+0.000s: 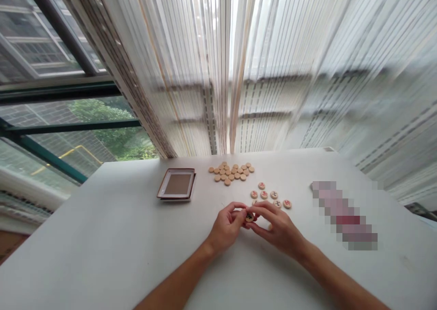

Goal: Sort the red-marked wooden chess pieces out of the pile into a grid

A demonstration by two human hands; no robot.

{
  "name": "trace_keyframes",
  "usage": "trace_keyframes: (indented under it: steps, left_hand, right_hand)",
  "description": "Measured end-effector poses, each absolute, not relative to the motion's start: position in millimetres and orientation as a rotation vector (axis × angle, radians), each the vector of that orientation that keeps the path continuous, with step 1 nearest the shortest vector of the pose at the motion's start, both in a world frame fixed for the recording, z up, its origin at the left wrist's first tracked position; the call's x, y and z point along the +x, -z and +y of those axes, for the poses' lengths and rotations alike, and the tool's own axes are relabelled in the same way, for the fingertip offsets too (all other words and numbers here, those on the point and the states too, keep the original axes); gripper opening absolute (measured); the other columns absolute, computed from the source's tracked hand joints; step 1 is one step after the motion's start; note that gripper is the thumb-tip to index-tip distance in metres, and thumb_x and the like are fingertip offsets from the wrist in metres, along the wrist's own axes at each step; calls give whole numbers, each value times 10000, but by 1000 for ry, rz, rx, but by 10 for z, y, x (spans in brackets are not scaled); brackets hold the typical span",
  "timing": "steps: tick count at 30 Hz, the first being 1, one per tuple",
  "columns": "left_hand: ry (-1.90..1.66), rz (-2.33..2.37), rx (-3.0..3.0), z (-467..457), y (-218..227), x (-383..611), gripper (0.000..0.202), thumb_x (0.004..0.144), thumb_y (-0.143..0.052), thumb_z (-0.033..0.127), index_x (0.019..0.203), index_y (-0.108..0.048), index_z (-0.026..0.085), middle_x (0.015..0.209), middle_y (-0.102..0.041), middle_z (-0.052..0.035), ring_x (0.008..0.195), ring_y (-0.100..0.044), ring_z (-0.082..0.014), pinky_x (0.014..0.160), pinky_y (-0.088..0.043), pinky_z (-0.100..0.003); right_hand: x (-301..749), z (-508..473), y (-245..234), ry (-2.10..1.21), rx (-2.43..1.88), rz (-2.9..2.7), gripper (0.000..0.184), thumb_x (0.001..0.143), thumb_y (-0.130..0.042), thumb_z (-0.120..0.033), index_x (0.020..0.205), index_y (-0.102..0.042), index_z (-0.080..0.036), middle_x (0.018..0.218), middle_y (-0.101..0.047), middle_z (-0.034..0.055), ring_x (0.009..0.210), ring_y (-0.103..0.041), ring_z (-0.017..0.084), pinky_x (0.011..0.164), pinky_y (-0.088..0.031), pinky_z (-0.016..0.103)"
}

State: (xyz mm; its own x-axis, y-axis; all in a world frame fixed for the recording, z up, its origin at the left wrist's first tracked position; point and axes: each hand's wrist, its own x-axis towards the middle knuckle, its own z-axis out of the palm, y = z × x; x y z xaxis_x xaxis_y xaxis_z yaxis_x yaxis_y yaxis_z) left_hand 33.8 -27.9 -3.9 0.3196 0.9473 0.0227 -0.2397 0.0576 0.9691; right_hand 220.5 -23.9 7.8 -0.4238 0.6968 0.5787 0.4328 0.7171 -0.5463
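Note:
My left hand (228, 224) and my right hand (278, 226) meet over the white table (112, 237), both pinching one round wooden game piece (249, 217) with dark marking between their fingertips. Just beyond my hands lie several face-up wooden pieces with red characters (263, 194). Farther back sits a cluster of several plain tan pieces (232, 172), face down.
A shallow brown box with its lid under it (176, 184) lies left of the cluster. A blurred pinkish object (344, 215) rests on the table to the right. Sheer striped curtains (273, 68) hang behind the table, with a window (61, 119) at the left.

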Motion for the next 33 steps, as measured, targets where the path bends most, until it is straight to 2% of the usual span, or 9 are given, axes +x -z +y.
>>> trace_keyframes:
  steps: [5,10,18,26,33]
  left_hand:
    - [-1075,781,1196,-293,33,347,345,902,-631,432,1058,-596,126,901,-753,-133,813,-724,-218,695,-545,-291]
    - [-1083,732,1218,-276,20,337,307,906,-633,409,1057,-591,146,969,-749,-131,846,-730,-223,696,-531,-284]
    - [-1047,667,1194,-294,45,306,311,885,-680,355,1066,-509,170,872,-760,-110,936,-715,-246,707,-509,-277]
    - [-1031,660,1168,-311,14,318,341,881,-684,360,1084,-473,186,984,-750,-126,964,-708,-246,723,-506,-289]
    - [-1022,701,1175,-330,8,340,333,894,-666,372,1091,-464,195,1000,-748,-127,989,-702,-246,741,-511,-294]
  right_hand:
    - [2211,-243,-79,-429,-868,-2062,264,880,-665,-210,1136,-614,-250,983,-646,61,840,-641,192,735,-555,326]
    - [2221,-251,-106,-428,-872,-2054,304,860,-677,-202,1149,-594,-246,949,-671,50,818,-637,190,733,-554,330]
    - [2227,-278,-174,-454,-887,-2070,231,868,-634,-187,1094,-614,-234,915,-691,44,810,-647,186,735,-553,324]
    - [2277,-252,-149,-499,-924,-2082,274,905,-613,-221,1178,-633,-238,992,-698,77,875,-675,202,740,-583,309]
    - [2304,-240,-162,-513,-892,-2086,293,914,-618,-219,1206,-633,-240,1005,-700,84,900,-685,208,772,-596,314]
